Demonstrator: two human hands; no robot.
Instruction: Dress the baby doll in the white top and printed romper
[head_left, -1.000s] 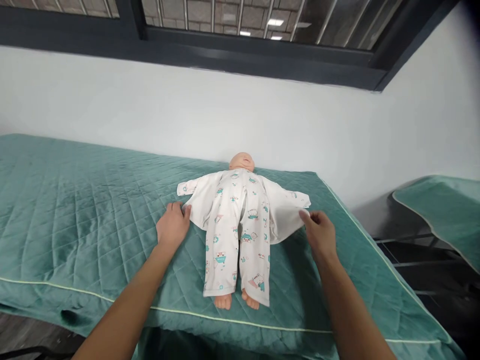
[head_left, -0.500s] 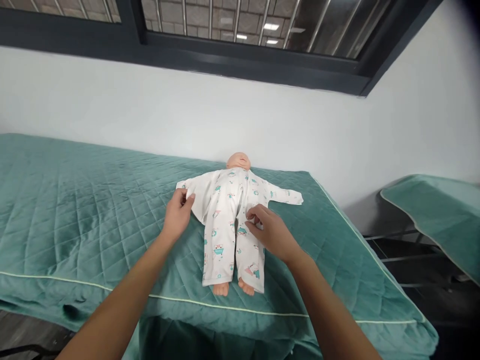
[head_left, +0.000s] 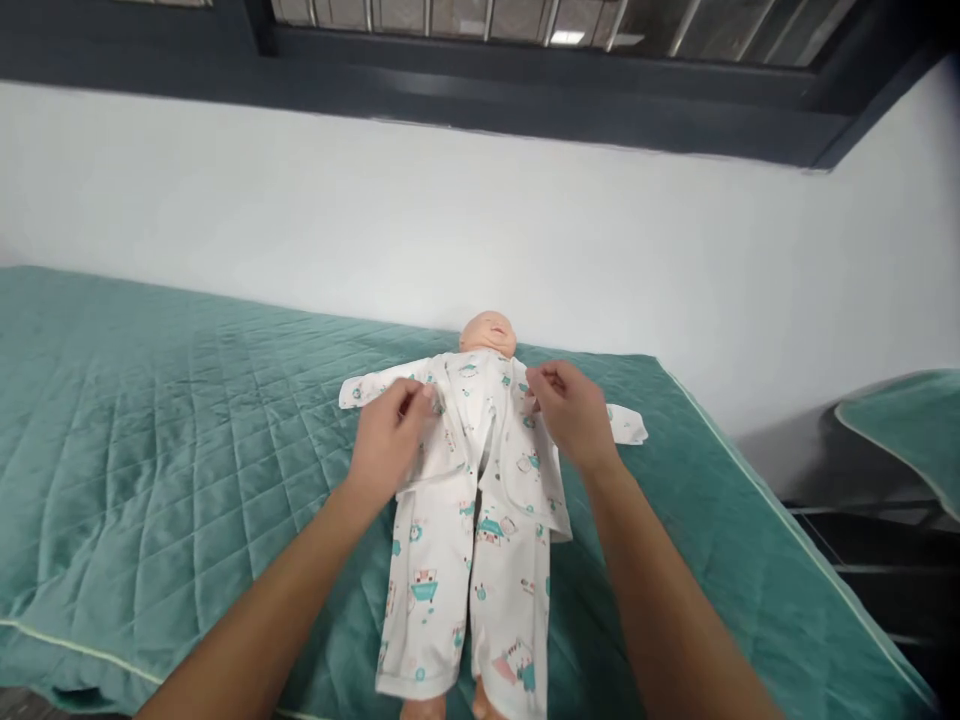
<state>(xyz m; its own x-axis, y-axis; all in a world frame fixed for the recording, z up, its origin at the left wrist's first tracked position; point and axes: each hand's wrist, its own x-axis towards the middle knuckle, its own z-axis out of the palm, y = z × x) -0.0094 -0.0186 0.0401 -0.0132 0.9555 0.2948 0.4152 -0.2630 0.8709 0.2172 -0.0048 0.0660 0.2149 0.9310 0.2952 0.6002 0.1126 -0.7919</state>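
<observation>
A baby doll (head_left: 488, 333) lies on its back on a green quilted mat (head_left: 150, 420), head toward the wall. It wears a white printed shirt (head_left: 469, 400) and matching trousers (head_left: 450, 590). My left hand (head_left: 391, 440) pinches the shirt's left front panel over the chest. My right hand (head_left: 574, 412) pinches the right front panel near the collar. Both panels now lie folded over the doll's body. The doll's arms are hidden in the sleeves.
A white wall runs behind the mat under a dark window frame (head_left: 525, 90). The mat's right edge drops off near a second green-covered surface (head_left: 907, 420) at the far right. A dark floor gap lies between them.
Both hands moved inward and up from the spread shirt edges to the doll's chest, folding the shirt panels closed over it. The view has come closer to the doll.
</observation>
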